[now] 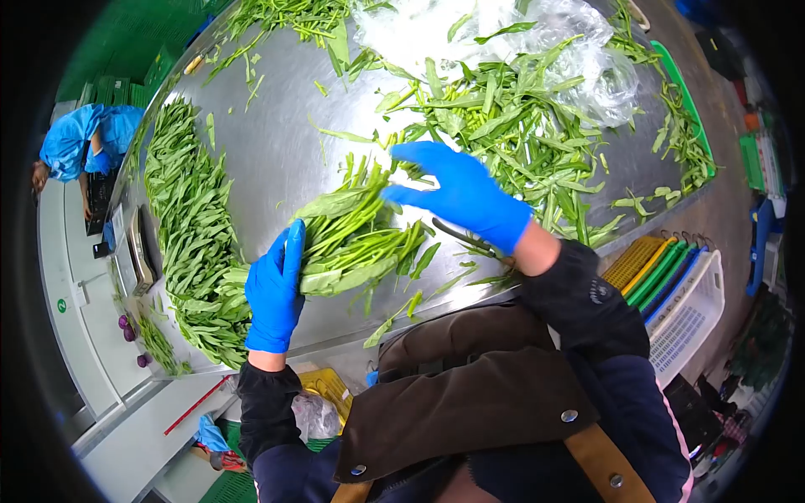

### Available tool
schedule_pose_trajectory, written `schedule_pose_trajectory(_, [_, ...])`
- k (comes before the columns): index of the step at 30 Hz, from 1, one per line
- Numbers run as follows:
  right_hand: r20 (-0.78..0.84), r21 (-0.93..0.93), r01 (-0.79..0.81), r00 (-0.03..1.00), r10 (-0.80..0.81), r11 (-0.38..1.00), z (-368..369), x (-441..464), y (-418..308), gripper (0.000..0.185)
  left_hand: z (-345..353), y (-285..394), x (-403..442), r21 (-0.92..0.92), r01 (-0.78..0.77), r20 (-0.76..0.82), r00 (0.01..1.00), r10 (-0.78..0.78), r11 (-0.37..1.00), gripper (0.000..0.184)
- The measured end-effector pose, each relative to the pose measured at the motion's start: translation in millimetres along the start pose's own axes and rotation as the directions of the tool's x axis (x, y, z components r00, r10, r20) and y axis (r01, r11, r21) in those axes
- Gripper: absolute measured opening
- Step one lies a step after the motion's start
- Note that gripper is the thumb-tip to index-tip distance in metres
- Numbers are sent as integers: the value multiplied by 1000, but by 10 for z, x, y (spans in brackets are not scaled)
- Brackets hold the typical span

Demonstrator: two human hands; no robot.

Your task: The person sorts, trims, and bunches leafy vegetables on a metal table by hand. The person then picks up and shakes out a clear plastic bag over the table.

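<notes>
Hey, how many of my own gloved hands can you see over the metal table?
2: your left hand gripping a bunch of greens, and your right hand open near its upper end. Neither is hidden.

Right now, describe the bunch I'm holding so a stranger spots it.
Find the metal table, then the blue-gloved left grip near its closest edge. The bunch of greens there is held, stems showing, unlike the leafy row lying on its left.

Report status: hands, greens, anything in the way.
Left hand holds a bunch of greens. Right hand open, close to it. Loose leaves litter the table.
</notes>
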State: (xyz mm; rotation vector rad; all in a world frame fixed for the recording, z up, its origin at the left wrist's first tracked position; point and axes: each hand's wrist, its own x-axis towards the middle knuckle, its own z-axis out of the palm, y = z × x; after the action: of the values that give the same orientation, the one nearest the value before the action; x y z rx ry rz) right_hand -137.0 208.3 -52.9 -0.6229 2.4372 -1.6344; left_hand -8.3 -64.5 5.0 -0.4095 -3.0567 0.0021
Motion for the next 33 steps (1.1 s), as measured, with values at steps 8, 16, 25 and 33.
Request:
schedule_pose_trajectory(8, [-170,587,-181,925,339,789,-149,375,560,37,-52,-20,-262,-27,-14,-95,995,11,1000,87])
schedule_pose_trajectory(16, [381,-174,63,925,8,983,101,239,56,49,-50,-19,-166,-18,-101,-118,988,99,995,81])
schedule_pose_trajectory(25, [744,50,26,666,-54,998,58,273,-248,41,-52,-67,-109,-54,-253,-198,951,238,966,60])
schedule_pose_trajectory(33, [515,811,-509,855,61,288,69,149,222,25,-48,-87,-190,-87,-243,-222,950,219,966,49])
